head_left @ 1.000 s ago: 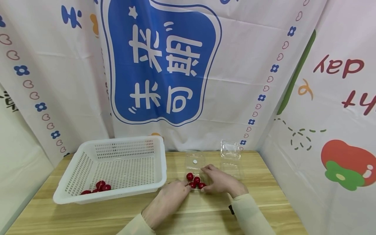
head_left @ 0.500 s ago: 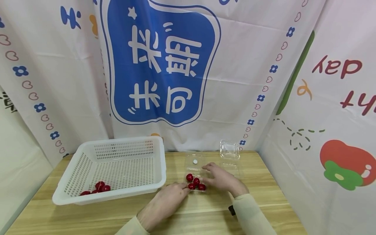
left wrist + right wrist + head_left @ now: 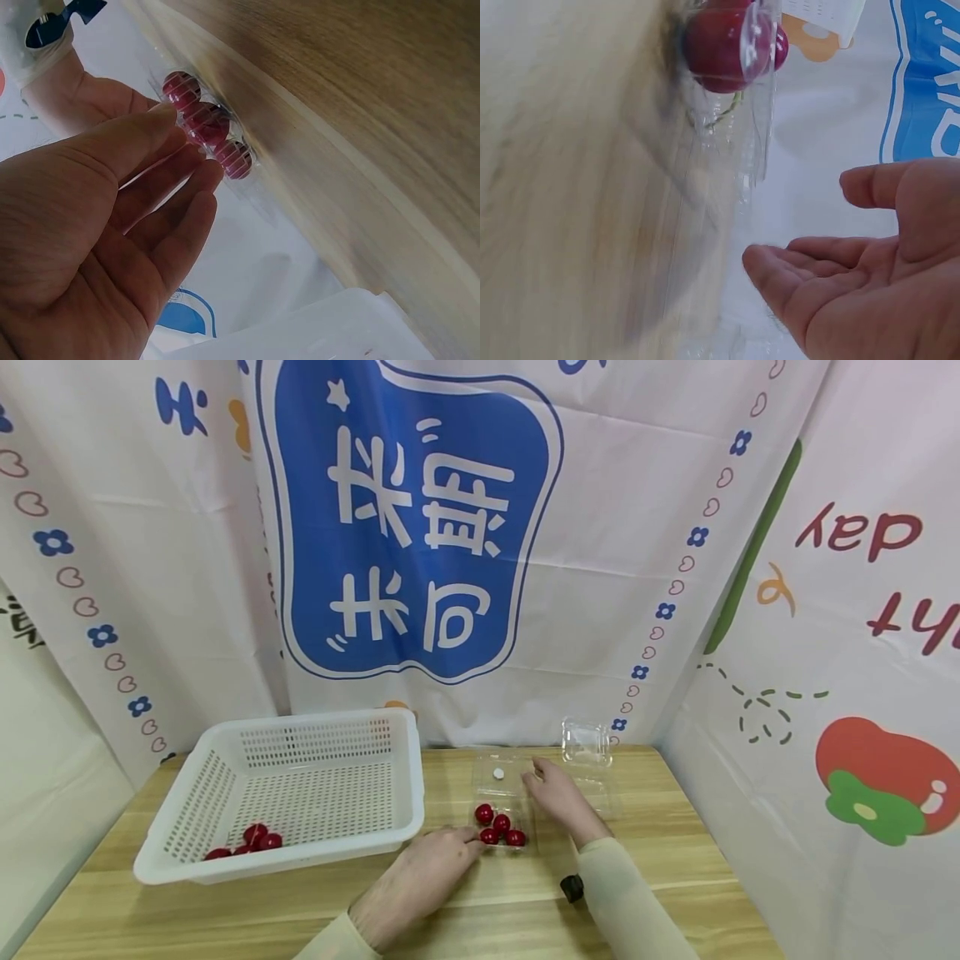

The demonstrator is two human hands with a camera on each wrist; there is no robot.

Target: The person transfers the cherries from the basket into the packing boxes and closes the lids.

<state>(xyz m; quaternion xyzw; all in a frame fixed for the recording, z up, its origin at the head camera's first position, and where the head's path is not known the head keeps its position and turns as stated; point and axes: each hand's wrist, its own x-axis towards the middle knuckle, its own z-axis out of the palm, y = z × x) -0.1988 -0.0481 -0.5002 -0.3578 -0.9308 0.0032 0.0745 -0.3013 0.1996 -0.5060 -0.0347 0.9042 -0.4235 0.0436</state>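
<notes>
Several shiny red cherries (image 3: 502, 822) sit in the near half of a clear plastic clamshell box (image 3: 522, 814). Its lid (image 3: 486, 763), bearing a small white spot, lies folded back towards the wall. At the box's near left corner my left hand (image 3: 427, 872) touches its side with thumb and fingertips; the left wrist view shows these fingers (image 3: 191, 225) only gently bent against the plastic. My right hand (image 3: 558, 797) hovers by the lid's right edge. Its thumb and fingers (image 3: 780, 281) are apart in the right wrist view, and nothing is between them.
A white perforated basket (image 3: 416, 777) with several more cherries (image 3: 257, 836) stands on the left of the wooden table (image 3: 480, 918). A second clear box (image 3: 587, 743), its lid raised, stands at the back right. Printed cloth (image 3: 600, 527) hangs behind the table.
My right hand has left the box's right side and moved up and away towards the lid. The left hand stays at the near left corner, and the cherries keep their arrangement.
</notes>
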